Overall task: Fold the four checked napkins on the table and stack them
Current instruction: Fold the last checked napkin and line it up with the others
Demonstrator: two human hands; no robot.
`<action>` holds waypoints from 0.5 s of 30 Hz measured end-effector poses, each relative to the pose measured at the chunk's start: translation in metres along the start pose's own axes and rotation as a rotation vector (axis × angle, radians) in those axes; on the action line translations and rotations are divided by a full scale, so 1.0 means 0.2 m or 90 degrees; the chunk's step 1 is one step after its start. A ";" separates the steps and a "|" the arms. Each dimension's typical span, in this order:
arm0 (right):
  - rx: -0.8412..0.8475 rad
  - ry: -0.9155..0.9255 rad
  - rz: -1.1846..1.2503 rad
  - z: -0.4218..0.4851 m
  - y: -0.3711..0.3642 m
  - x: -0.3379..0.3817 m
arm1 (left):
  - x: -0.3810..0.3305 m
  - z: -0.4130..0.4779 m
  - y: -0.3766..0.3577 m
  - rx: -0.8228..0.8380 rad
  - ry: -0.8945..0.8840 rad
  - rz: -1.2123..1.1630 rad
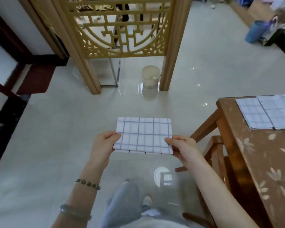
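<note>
Head view: folded checked napkin [144, 135], held level over the floor, left hand [104, 143] and right hand [182, 146] pinching its side edges; two more napkins [268, 112] flat on table [260, 155] at right

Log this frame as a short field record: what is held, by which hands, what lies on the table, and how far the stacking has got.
held item: folded checked napkin, in the air over the floor
left hand: pinches its left edge
right hand: pinches its right edge
table: at the right, patterned top
on table: napkins on the table, at least two, lying flat and overlapping
stack: held napkin not yet on it
</note>
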State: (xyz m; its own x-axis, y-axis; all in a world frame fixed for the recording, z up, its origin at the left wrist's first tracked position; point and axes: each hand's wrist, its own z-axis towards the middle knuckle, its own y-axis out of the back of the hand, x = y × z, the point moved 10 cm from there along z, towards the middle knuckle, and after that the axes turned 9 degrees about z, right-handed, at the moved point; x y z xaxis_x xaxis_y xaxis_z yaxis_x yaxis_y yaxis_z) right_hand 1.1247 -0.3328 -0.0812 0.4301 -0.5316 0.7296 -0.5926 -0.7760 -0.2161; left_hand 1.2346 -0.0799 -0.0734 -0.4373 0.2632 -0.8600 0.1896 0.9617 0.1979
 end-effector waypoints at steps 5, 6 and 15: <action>-0.054 0.024 0.066 0.28 -0.01 0.19 | -0.25 0.42 -0.18 0.073 -0.015 0.049; -0.069 0.033 0.081 0.34 -0.01 0.23 | -0.31 0.51 -0.23 0.097 -0.021 0.056; -0.226 0.092 0.214 0.75 -0.01 0.59 | -0.85 1.20 -0.67 0.275 -0.072 0.158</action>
State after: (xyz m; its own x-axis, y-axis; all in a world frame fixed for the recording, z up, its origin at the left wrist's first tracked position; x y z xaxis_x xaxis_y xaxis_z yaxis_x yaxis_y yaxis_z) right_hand 1.2775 -0.4451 -0.0922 0.0924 -0.6597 0.7459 -0.8874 -0.3942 -0.2388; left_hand 1.4955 -0.2717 -0.0666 -0.2399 0.4475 -0.8615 0.6320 0.7456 0.2113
